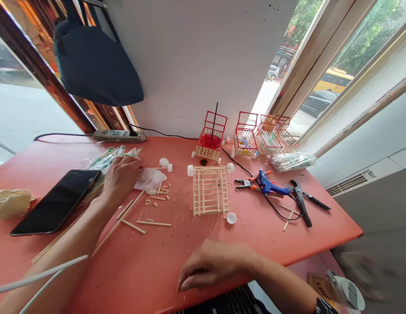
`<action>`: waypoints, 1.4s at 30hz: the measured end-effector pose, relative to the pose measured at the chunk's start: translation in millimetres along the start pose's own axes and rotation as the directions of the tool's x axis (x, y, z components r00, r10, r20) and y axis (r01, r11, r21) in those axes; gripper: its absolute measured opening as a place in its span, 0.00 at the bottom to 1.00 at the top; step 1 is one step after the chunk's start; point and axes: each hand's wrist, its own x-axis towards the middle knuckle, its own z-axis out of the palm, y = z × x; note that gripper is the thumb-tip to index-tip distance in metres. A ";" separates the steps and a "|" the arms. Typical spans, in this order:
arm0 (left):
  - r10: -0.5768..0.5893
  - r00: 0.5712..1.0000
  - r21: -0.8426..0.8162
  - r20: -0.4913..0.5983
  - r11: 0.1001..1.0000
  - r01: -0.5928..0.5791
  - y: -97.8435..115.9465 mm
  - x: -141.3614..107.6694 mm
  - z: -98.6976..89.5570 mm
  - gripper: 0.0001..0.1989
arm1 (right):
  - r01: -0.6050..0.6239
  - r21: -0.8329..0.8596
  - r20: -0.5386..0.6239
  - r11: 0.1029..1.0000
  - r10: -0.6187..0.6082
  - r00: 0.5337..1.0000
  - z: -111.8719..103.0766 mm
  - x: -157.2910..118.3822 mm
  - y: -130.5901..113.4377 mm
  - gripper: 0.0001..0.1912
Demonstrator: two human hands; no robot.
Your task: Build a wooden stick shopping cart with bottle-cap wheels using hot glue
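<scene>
My left hand [120, 178] reaches across the table, its fingers curled down beside plastic-wrapped thin sticks [108, 158]; what its fingertips grip, if anything, is hidden. Just right of them lies a thin stick with a white cap [170, 167] on its end, above a crumpled white plastic piece [150, 179]. Near the table's front edge rests my right hand [216, 262], fingers loosely bent, thumb a little apart, nothing seen in it. Beyond it stands a small cart-like frame of pale sticks [211, 192] with white caps at its two far corners. A loose white cap [231, 218] lies beside the frame.
Several red-and-pale stick carts [212, 135] stand at the back. A blue glue gun [271, 185], pliers [245, 183] and black-handled cutters [303, 203] lie right. Cut sticks [153, 223] are scattered left of the frame. A phone [55, 201] and power strip [119, 135] are at left.
</scene>
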 end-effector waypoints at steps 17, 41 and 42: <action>0.174 0.926 -0.117 -0.334 0.968 -0.224 143.9 -99.3 -61.8 0.08 | -0.095 -0.083 -0.914 0.992 -0.038 0.403 -50.2 -71.3 -26.1 0.21; 0.136 0.972 -0.372 -0.191 0.906 -0.200 170.1 -95.2 -11.7 0.14 | -0.226 -0.007 -0.883 0.974 0.100 0.458 -46.9 -82.2 30.2 0.15; 0.101 0.982 -0.406 -0.158 0.900 -0.158 167.4 -96.6 -12.3 0.15 | -0.228 0.000 -0.884 0.974 0.107 0.455 -47.0 -82.1 31.1 0.15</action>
